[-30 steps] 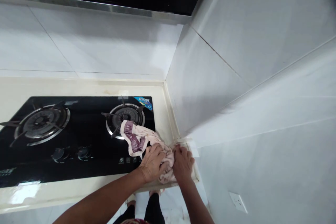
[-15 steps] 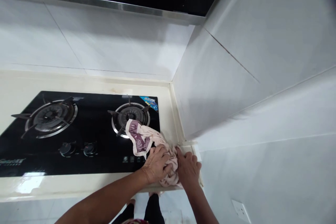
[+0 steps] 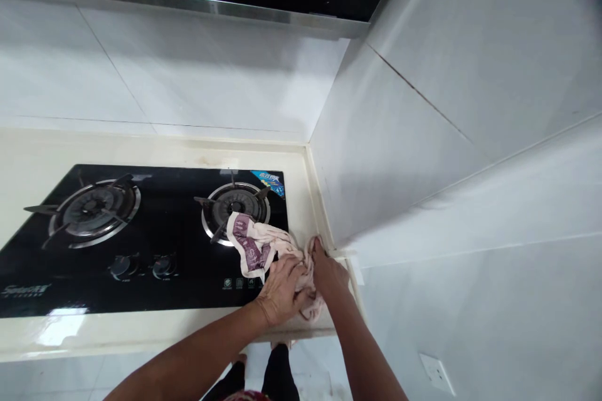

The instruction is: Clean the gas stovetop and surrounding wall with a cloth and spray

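At the right end of the cream desk (image 3: 141, 335), seen from the head camera, both hands press on a bunched pink cloth (image 3: 263, 250). Left hand (image 3: 282, 291) lies over the cloth's near part with fingers curled into the folds, gripping it. Right hand (image 3: 329, 276) closes on the bunch from the right side, knuckles up, close to the tiled side wall (image 3: 423, 156). One patterned maroon end of the cloth trails onto the black glass hob (image 3: 155, 238), touching the rim of the right burner (image 3: 236, 203); the left burner (image 3: 89, 210) and two knobs (image 3: 141, 265) stand well apart from it.

Judging by its folds, the cloth is soft, light and limp, likely to drag rather than slide; a gathered handful in the middle gives the surest hold.

A blue sticker (image 3: 268, 178) sits at the hob's far right corner, its print too small to read. White lettering (image 3: 23, 290) at the hob's near left edge is blurred. A wall socket (image 3: 437, 373) shows low on the right.
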Available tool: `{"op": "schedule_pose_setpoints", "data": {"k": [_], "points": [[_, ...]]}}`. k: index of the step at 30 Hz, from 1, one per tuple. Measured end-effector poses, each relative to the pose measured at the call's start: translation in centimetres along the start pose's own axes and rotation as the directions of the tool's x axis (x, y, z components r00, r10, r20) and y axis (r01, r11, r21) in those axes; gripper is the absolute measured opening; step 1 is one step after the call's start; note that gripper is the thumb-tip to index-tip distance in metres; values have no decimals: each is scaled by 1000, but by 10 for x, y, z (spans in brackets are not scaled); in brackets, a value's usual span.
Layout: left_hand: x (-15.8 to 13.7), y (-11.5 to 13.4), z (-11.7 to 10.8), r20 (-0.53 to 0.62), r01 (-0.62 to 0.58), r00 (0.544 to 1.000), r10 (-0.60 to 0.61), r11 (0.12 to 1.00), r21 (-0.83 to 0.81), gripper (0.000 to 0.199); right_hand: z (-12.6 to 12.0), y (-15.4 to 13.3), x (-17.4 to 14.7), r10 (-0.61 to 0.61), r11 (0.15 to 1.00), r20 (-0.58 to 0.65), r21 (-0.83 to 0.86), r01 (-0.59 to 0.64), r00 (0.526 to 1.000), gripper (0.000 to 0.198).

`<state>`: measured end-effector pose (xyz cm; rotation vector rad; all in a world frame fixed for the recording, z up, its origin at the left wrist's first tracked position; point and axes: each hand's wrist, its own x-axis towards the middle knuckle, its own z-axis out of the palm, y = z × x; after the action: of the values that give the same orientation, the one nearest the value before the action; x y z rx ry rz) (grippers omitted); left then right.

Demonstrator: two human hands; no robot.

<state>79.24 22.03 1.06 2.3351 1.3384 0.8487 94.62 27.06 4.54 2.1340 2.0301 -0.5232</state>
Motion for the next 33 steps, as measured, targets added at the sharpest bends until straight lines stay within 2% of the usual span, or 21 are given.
{"op": "schedule_pose_setpoints", "data": {"k": [6,8,10,14,16,19,21,23,25,28,31,33], "points": [[3,0,0,35,11,999,-10,1000,-27,31,36,22,-54,38,998,114,-52,-32,993,88],[4,1,-1,36,11,999,-10,1000,-29,31,33,20,-50,6,998,89,-69,0,996,80],[4,1,0,19,6,1000,-5,1000,-29,32,20,11,-31,-31,997,42,-67,34,999,66],[2,-2,2,-14,-3,1000,3,1000,-16,35,1,-6,0,-11,1000,-23,-2,11,1000,64],[0,-4,2,-22,-12,1000,11,1000,-22,33,8,-4,-5,-49,998,-48,25,50,998,67],[0,-5,0,-34,-29,999,27,998,-61,24,30,11,-32,-110,993,-78,40,114,991,64],[1,-4,-3,-63,-42,997,35,994,-102,14,42,22,-47,-74,995,-92,56,79,993,56],[-1,0,-7,-110,-11,994,-7,987,-158,5,47,28,-53,19,995,-130,102,-6,991,49],[-6,5,-13,-132,51,988,-79,978,-204,11,50,26,-49,89,981,-214,186,-49,973,47],[-17,9,-27,-141,69,985,-95,981,-179,9,56,6,-33,0,964,-383,247,103,924,46],[-22,3,-45,-245,82,966,-87,996,-29,22,58,-23,-10,-43,958,-478,230,173,877,47],[-18,-9,-55,-331,173,935,-128,979,111,32,51,-37,10,-62,959,-519,207,196,852,49]]}}
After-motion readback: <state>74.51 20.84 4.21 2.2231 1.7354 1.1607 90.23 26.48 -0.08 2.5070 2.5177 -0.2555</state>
